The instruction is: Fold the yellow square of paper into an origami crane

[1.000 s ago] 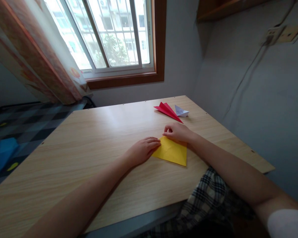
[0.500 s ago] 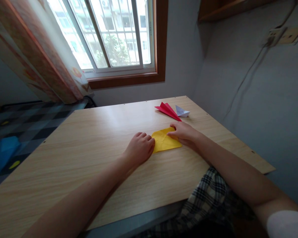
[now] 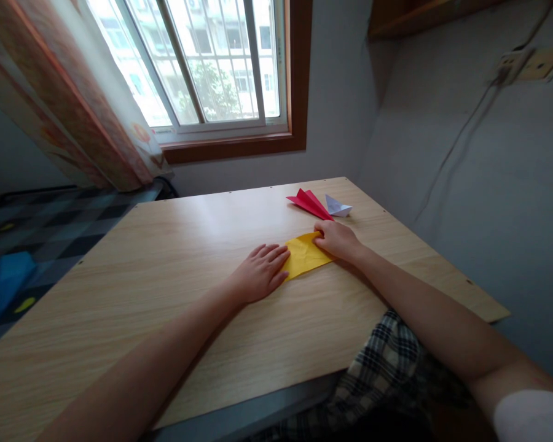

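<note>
A: In the head view, where is the yellow paper (image 3: 304, 255)?

B: It's on the counter (image 3: 198, 239), between two hands. Pretend the paper is the middle of a clock. The left hand (image 3: 260, 273) is near 9 o'clock, its fingers stretched out and pressing flat on the paper, not gripping. The right hand (image 3: 338, 239) is near 2 o'clock, and its fingers pinch the paper's edge.

A: What could go wrong?

B: I think it could rip or crumple if the right hand tugs hard while the left one pushes down. If the left hand presses too lightly, the paper might slide and bend crookedly.

A: Anything else?

B: The red paper plane (image 3: 309, 204) is at 12 o'clock, its nose right by the right hand. I can't tell if they touch. A bump could shove it into the white paper boat (image 3: 338, 208) at 1 o'clock.

A: What's everything like?

B: The yellow paper looks thin and wrinkly. The plane is long and pointy, the boat small with sharp corners. The counter is smooth, pale, streaky wood, a bit shiny.
</note>
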A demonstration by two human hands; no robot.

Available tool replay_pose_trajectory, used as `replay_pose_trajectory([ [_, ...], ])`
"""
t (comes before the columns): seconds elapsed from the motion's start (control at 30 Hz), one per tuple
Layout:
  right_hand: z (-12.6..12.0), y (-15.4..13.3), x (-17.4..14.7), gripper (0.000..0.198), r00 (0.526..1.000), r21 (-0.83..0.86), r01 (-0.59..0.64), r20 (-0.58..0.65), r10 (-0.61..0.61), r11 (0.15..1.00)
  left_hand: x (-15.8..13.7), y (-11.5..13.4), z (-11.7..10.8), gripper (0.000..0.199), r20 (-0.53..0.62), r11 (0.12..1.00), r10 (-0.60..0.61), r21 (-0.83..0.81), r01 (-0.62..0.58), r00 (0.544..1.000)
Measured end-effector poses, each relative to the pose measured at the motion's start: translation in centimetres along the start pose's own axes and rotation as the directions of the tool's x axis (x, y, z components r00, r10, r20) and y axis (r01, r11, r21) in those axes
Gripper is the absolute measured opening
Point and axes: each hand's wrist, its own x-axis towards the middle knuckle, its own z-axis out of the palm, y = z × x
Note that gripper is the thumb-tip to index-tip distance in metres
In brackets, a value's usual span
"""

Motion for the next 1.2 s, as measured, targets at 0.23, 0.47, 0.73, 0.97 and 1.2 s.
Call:
replay_pose_trajectory([
  [0.23,0.0,0.0,0.0,0.004,0.998,0.084,0.064,-0.033,-0.061,0.994,0.1,-0.3,0.2,0.056,-0.006,1.0,-0.024,0.002,0.024,1.0],
  [0.47,0.2,-0.6,-0.8,0.017,0.961,0.23,0.275,-0.054,-0.27,0.933,-0.1,-0.9,-0.6,0.051,-0.043,0.999,-0.046,0.019,0.047,0.998],
  [0.73,0.3,-0.9,-1.3,0.021,0.924,0.312,0.373,-0.041,-0.38,0.874,-0.1,-1.0,-0.5,0.051,-0.058,0.999,-0.05,0.012,0.051,0.997],
  [0.97,-0.5,-1.7,-2.0,0.018,0.904,0.277,0.403,0.028,-0.427,0.872,-0.1,-1.0,-0.5,0.053,-0.044,0.998,-0.053,0.018,0.054,0.998],
  [1.2,-0.7,-1.6,-2.0,0.023,0.883,0.258,0.409,0.13,-0.451,0.875,-0.2,-1.0,-0.1,0.05,-0.085,0.998,-0.055,0.003,0.055,0.995],
])
